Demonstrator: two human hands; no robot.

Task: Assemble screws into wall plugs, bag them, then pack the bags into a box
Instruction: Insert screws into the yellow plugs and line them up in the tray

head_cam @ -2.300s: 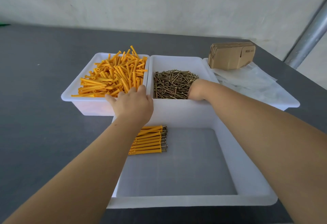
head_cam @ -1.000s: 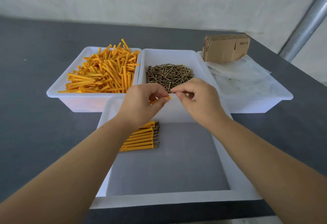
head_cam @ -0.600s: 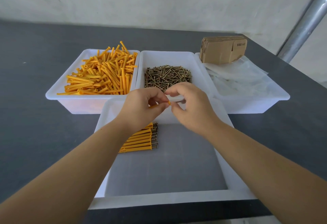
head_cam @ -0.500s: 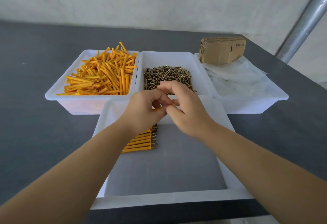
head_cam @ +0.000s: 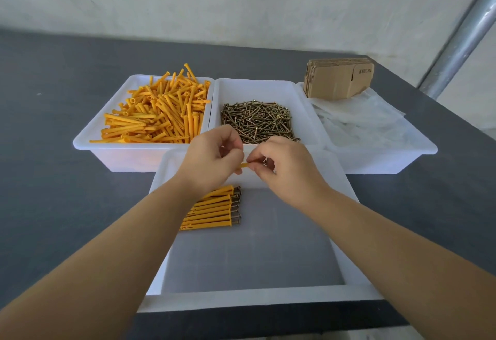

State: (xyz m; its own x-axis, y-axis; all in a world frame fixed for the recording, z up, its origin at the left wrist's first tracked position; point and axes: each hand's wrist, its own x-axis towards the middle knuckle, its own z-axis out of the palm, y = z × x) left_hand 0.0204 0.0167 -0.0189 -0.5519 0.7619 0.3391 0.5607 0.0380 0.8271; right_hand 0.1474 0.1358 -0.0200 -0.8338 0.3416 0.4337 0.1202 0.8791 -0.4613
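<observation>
My left hand point(head_cam: 212, 161) grips an orange wall plug point(head_cam: 243, 165), of which only a short end shows between the two hands. My right hand point(head_cam: 284, 163) pinches a screw at that plug's open end; the screw itself is almost fully hidden by the fingers. Both hands hover over the far end of the near white tray point(head_cam: 257, 300). Several assembled plugs with screws point(head_cam: 212, 212) lie in a row on that tray's floor at the left. Loose orange plugs point(head_cam: 158, 114) fill the far left bin, and loose screws point(head_cam: 257, 121) the middle bin.
A far right bin point(head_cam: 389, 161) holds clear plastic bags point(head_cam: 359, 122). A stack of flat cardboard boxes point(head_cam: 338, 78) leans on its back edge. All stands on a dark grey table point(head_cam: 53, 192). A metal pole point(head_cam: 461, 36) rises at the right.
My hands left the plug and screw bins and met over the near tray. Within the last second they came close together at the plug, then drew slightly apart, the right hand moving right.
</observation>
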